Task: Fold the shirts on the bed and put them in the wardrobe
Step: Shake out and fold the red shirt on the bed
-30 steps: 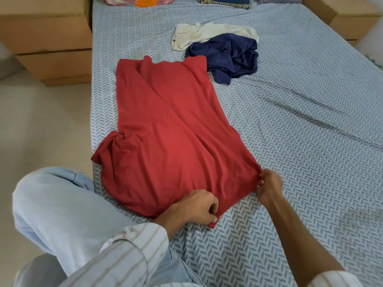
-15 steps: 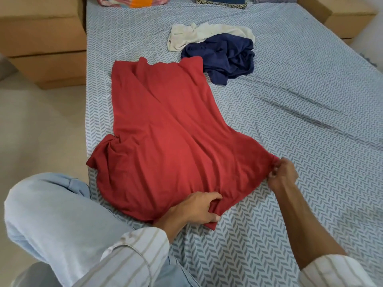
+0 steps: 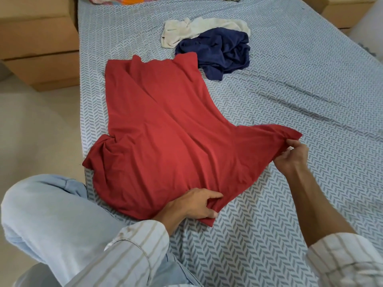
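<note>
The bed [image 3: 290, 83], covered with a blue-grey herringbone sheet, fills most of the view, and cardboard boxes [image 3: 39, 38] stand on the floor beside its left edge. On the bed lies the red shirt [image 3: 165, 137], which is the biggest piece of clothing here. Its long axis runs away from the person, with the collar end far up the bed and the hem end close to the person; the upper part looks already narrowed by a fold, while the lower part spreads wide. One red corner hangs a little over the left edge of the mattress. Just beyond the collar end a crumpled navy shirt [image 3: 221, 50] touches the red one, and a cream shirt [image 3: 199, 27] lies partly under the navy one; both are not yet folded. The left hand [image 3: 192, 206] grips the near hem corner, its fingers curled into the cloth and pressing it to the sheet. The right hand [image 3: 292, 154] pinches the other lower corner, which is drawn out to the right and lifted slightly from the bed. The shirt therefore lies ahead of both hands, and the right hand is the one holding the free side. Probably this right side must next go over toward the left, parallel to the long axis. The wardrobe is not in view.
</note>
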